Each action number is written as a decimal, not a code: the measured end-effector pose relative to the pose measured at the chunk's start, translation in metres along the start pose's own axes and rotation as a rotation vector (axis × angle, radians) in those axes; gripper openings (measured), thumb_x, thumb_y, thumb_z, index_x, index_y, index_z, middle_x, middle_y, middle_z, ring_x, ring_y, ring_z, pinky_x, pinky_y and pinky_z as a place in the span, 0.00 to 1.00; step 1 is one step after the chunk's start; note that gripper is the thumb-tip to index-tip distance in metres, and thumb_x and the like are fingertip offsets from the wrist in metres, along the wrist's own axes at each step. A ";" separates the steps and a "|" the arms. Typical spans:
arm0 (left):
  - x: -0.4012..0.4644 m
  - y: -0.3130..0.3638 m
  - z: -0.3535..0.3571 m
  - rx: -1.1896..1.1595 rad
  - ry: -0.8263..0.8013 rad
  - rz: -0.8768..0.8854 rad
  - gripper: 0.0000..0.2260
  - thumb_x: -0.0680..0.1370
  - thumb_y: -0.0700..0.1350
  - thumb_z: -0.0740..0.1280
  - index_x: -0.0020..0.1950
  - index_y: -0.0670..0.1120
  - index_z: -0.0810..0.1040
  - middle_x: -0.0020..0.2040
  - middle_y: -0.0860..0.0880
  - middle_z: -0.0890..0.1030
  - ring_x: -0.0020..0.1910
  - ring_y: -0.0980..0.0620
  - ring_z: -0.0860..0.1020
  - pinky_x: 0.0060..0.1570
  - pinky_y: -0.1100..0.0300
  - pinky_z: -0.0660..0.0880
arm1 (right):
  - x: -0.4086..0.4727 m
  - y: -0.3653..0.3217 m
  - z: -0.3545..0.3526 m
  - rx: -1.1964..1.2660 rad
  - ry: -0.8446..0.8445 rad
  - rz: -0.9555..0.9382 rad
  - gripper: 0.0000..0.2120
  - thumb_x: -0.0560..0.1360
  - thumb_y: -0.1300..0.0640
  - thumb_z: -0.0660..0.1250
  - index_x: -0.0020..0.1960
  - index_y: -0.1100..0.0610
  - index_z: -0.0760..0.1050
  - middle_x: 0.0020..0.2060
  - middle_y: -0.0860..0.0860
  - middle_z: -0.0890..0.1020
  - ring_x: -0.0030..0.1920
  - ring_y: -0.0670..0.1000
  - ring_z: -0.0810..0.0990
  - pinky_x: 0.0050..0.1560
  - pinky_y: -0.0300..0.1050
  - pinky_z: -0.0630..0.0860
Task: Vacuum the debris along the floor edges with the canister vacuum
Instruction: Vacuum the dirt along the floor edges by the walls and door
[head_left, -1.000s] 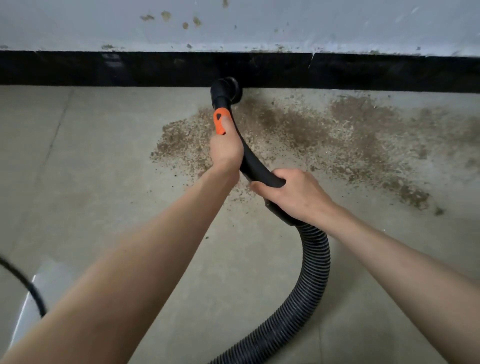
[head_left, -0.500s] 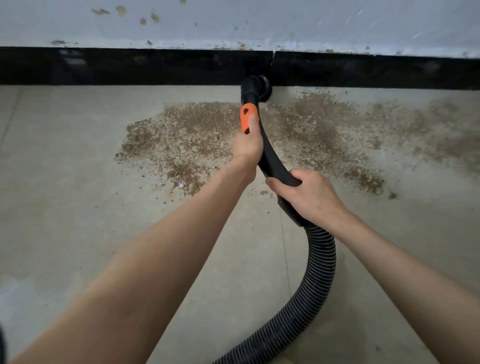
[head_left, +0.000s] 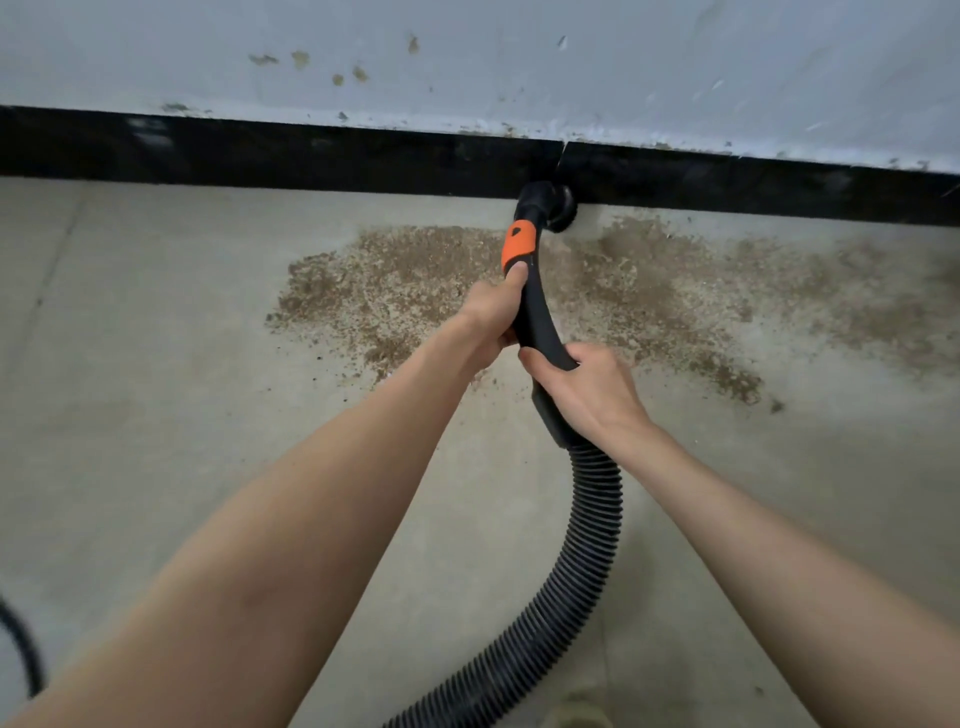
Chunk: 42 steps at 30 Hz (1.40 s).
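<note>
A black vacuum handle (head_left: 540, 322) with an orange collar (head_left: 519, 244) ends in a round brush nozzle (head_left: 550, 205) pressed against the black baseboard (head_left: 311, 156). My left hand (head_left: 493, 317) grips the handle just below the orange collar, thumb on it. My right hand (head_left: 587, 389) grips the handle lower down, where the ribbed black hose (head_left: 571, 587) begins. Brown debris (head_left: 405, 291) is spread over the concrete floor on both sides of the nozzle. The canister itself is out of sight.
A pale wall (head_left: 519, 62) with stains rises above the baseboard. The hose curves down to the bottom edge of the view. A black cable (head_left: 21, 654) loops at the lower left. More debris (head_left: 857, 306) reaches toward the right edge.
The nozzle has slid to the right along the baseboard, past the joint in it. Both hands kept their grip on the handle.
</note>
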<state>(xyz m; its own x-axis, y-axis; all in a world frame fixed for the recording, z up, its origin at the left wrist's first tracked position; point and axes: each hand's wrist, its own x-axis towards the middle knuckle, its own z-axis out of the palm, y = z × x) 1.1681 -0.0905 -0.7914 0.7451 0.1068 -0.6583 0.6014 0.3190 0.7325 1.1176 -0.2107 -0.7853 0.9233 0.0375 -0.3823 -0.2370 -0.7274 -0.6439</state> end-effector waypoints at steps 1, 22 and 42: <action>-0.001 0.000 -0.010 -0.003 0.008 0.002 0.22 0.81 0.51 0.61 0.64 0.33 0.70 0.43 0.44 0.76 0.39 0.48 0.77 0.35 0.57 0.75 | -0.002 -0.005 0.006 -0.012 -0.010 -0.008 0.20 0.72 0.38 0.66 0.38 0.56 0.76 0.36 0.53 0.83 0.39 0.55 0.81 0.44 0.51 0.78; -0.049 0.017 -0.203 -0.150 0.303 0.057 0.19 0.82 0.49 0.58 0.67 0.38 0.68 0.55 0.41 0.76 0.45 0.48 0.76 0.39 0.56 0.75 | -0.048 -0.138 0.111 -0.118 -0.324 -0.219 0.21 0.72 0.38 0.67 0.34 0.56 0.73 0.36 0.55 0.81 0.39 0.57 0.81 0.37 0.46 0.69; -0.050 0.005 -0.131 0.113 0.261 0.034 0.20 0.83 0.49 0.52 0.68 0.37 0.65 0.54 0.40 0.73 0.53 0.43 0.74 0.55 0.51 0.74 | -0.048 -0.093 0.057 -0.204 -0.344 -0.251 0.19 0.72 0.39 0.66 0.36 0.55 0.74 0.35 0.52 0.83 0.37 0.56 0.82 0.41 0.49 0.76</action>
<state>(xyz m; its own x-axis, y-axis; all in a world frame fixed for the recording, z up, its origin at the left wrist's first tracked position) 1.0957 0.0295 -0.7777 0.6752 0.3592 -0.6443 0.6163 0.2053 0.7603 1.0775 -0.1058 -0.7449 0.7828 0.4289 -0.4509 0.0767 -0.7856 -0.6140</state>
